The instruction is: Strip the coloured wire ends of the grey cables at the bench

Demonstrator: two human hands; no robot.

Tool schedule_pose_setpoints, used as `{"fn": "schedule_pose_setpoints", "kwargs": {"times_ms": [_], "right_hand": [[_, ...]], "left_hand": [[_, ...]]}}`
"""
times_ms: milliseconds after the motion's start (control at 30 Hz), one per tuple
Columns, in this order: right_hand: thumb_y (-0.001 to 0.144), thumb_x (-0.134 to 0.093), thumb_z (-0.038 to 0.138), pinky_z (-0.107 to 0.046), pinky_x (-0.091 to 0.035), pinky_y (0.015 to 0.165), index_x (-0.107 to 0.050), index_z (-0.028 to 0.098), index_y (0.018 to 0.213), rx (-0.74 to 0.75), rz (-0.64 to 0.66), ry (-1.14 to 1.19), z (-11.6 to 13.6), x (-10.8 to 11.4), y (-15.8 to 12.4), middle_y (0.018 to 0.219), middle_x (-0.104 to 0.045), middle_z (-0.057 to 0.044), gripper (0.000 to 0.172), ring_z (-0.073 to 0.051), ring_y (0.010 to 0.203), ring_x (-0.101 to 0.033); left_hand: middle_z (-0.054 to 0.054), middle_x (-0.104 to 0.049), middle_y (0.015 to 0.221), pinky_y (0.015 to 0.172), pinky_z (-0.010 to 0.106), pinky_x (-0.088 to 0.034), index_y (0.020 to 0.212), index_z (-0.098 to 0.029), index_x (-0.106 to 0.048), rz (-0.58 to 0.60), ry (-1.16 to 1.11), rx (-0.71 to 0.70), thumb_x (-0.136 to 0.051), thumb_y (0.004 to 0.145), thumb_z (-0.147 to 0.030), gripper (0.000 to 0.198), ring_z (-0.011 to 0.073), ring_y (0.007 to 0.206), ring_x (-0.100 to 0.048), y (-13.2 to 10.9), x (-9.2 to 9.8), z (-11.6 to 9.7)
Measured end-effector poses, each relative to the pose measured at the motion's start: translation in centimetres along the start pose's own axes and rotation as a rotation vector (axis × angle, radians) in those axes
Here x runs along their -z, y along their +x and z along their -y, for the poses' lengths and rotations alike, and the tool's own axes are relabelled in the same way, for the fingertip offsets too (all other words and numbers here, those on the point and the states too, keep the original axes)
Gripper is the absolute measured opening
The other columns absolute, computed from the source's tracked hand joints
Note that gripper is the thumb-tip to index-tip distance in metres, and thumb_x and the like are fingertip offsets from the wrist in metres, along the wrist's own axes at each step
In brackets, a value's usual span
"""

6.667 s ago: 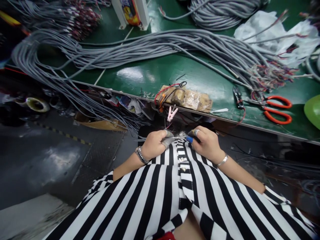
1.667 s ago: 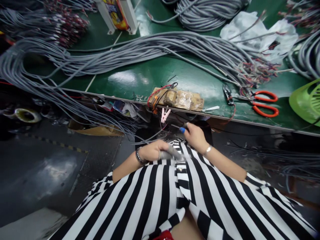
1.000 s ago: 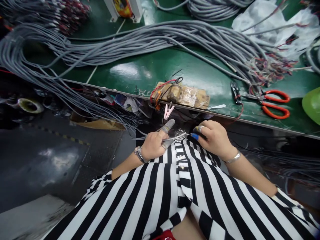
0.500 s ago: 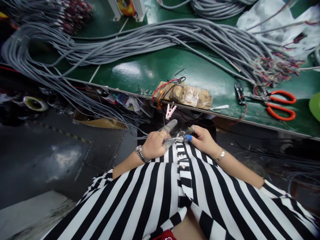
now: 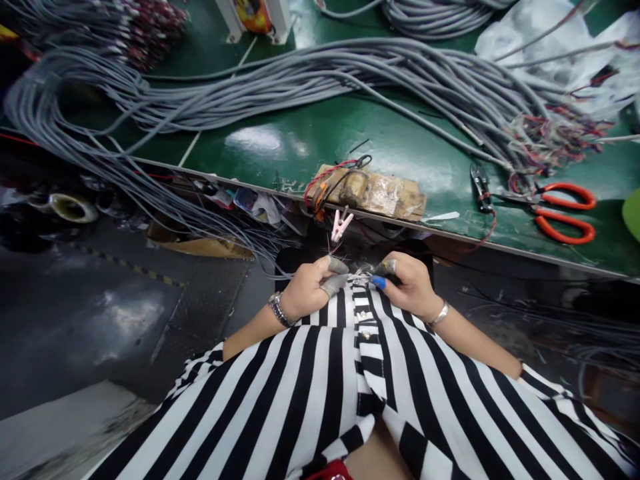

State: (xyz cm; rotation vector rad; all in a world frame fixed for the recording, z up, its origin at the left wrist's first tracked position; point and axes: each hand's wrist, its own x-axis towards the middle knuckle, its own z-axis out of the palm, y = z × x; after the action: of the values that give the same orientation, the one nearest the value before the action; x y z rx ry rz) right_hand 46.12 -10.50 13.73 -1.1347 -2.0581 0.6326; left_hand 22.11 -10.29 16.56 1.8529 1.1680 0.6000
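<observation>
Close to my striped shirt, my left hand [image 5: 311,285] pinches a grey cable whose frayed end points to the right. Grey covers sit on its thumb and finger. Facing it, my right hand [image 5: 407,283] has a blue cover on the thumb and a grey one on the forefinger, closed on the loose strands. Between the fingertips shows a tuft of pale, fine wire strands [image 5: 359,274]; single wires are too small to tell apart. Just beyond my hands, a pink clothes peg [image 5: 341,225] hangs at the bench edge, below a wooden block [image 5: 385,193] wrapped in tape.
A long bundle of grey cables [image 5: 280,87] crosses the green bench [image 5: 260,150] and droops over its left edge toward my lap. Orange-handled scissors [image 5: 565,212] and small cutters [image 5: 481,187] lie at the right. White plastic bags [image 5: 530,37] are at the back right.
My left thumb, raised before, has come down and closed on the cable. The pale strands between my hands look more spread out. My right fingers have curled in closer.
</observation>
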Motion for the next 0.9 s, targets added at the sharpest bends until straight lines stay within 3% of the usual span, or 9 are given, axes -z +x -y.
{"fn": "schedule_pose_setpoints", "kwargs": {"times_ms": [100, 233, 433, 500, 600, 700, 800, 900], "right_hand": [[0.084, -0.053, 0.033, -0.031, -0.041, 0.064, -0.056, 0.020, 0.072, 0.012, -0.045, -0.072, 0.0, -0.1, -0.2, 0.072, -0.059, -0.006, 0.017, -0.017, 0.068, -0.053], [0.085, -0.051, 0.030, -0.031, -0.042, 0.065, -0.057, 0.020, 0.075, -0.125, -0.098, -0.171, 0.2, -1.1, -0.3, 0.076, -0.060, -0.007, 0.015, -0.019, 0.071, -0.054], [0.085, -0.053, 0.032, -0.026, -0.039, 0.058, -0.053, 0.020, 0.071, -0.350, -0.055, 0.063, 0.4, -1.8, -0.2, 0.069, -0.057, -0.002, 0.018, -0.015, 0.062, -0.051], [0.085, -0.054, 0.035, -0.025, -0.038, 0.057, -0.053, 0.020, 0.069, -0.291, -0.012, 0.104, 0.3, -1.4, -0.3, 0.066, -0.054, -0.001, 0.022, -0.013, 0.060, -0.049], [0.084, -0.057, 0.036, -0.025, -0.036, 0.056, -0.054, 0.019, 0.069, -0.075, 0.036, 0.090, 0.2, -0.4, -0.5, 0.065, -0.051, -0.001, 0.024, -0.012, 0.059, -0.047], [0.085, -0.057, 0.033, -0.025, -0.036, 0.056, -0.057, 0.018, 0.072, 0.066, 0.020, 0.032, 0.3, 0.2, -0.6, 0.066, -0.053, -0.001, 0.020, -0.012, 0.059, -0.049], [0.084, -0.056, 0.030, -0.025, -0.036, 0.055, -0.057, 0.018, 0.071, 0.080, -0.087, -0.111, 0.5, -0.1, -0.6, 0.070, -0.058, -0.004, 0.018, -0.013, 0.060, -0.051], [0.085, -0.054, 0.031, -0.026, -0.037, 0.056, -0.056, 0.019, 0.070, -0.053, -0.163, -0.192, 0.6, -1.1, -0.4, 0.072, -0.059, -0.005, 0.019, -0.014, 0.062, -0.052]], "left_hand": [[0.003, -0.072, 0.079, 0.065, 0.020, -0.052, 0.090, -0.016, -0.066, -0.012, 0.033, 0.033, -0.061, 0.084, -0.028, 0.014, 0.0118, 0.068, -0.067, 0.2, -0.2, 0.1], [0.002, -0.071, 0.076, 0.062, 0.019, -0.050, 0.085, -0.016, -0.068, -0.016, 0.074, 0.010, -0.061, 0.084, -0.030, 0.015, 0.0108, 0.065, -0.065, 0.4, -0.4, 0.2], [0.004, -0.071, 0.076, 0.063, 0.022, -0.048, 0.083, -0.016, -0.067, 0.008, 0.273, -0.177, -0.060, 0.084, -0.028, 0.014, 0.0137, 0.068, -0.066, 0.1, -0.5, 0.5], [0.004, -0.071, 0.076, 0.063, 0.022, -0.048, 0.082, -0.016, -0.067, -0.007, 0.291, -0.165, -0.059, 0.084, -0.027, 0.014, 0.0143, 0.069, -0.066, -0.1, -0.5, 0.5], [0.004, -0.071, 0.076, 0.063, 0.021, -0.048, 0.084, -0.016, -0.067, -0.061, 0.226, -0.083, -0.060, 0.084, -0.028, 0.014, 0.0134, 0.068, -0.066, -0.2, -0.7, 0.2], [0.003, -0.072, 0.077, 0.064, 0.021, -0.049, 0.085, -0.016, -0.067, -0.055, 0.134, -0.032, -0.060, 0.084, -0.028, 0.014, 0.0129, 0.068, -0.066, -0.2, -0.8, 0.0], [0.003, -0.071, 0.076, 0.063, 0.021, -0.048, 0.087, -0.016, -0.066, -0.025, 0.112, -0.006, -0.059, 0.085, -0.029, 0.015, 0.0130, 0.067, -0.065, -0.1, -1.1, 0.2], [0.003, -0.069, 0.073, 0.061, 0.021, -0.046, 0.084, -0.016, -0.065, 0.006, 0.152, -0.048, -0.057, 0.086, -0.031, 0.017, 0.0121, 0.064, -0.062, 0.1, -1.2, 0.3]]}}
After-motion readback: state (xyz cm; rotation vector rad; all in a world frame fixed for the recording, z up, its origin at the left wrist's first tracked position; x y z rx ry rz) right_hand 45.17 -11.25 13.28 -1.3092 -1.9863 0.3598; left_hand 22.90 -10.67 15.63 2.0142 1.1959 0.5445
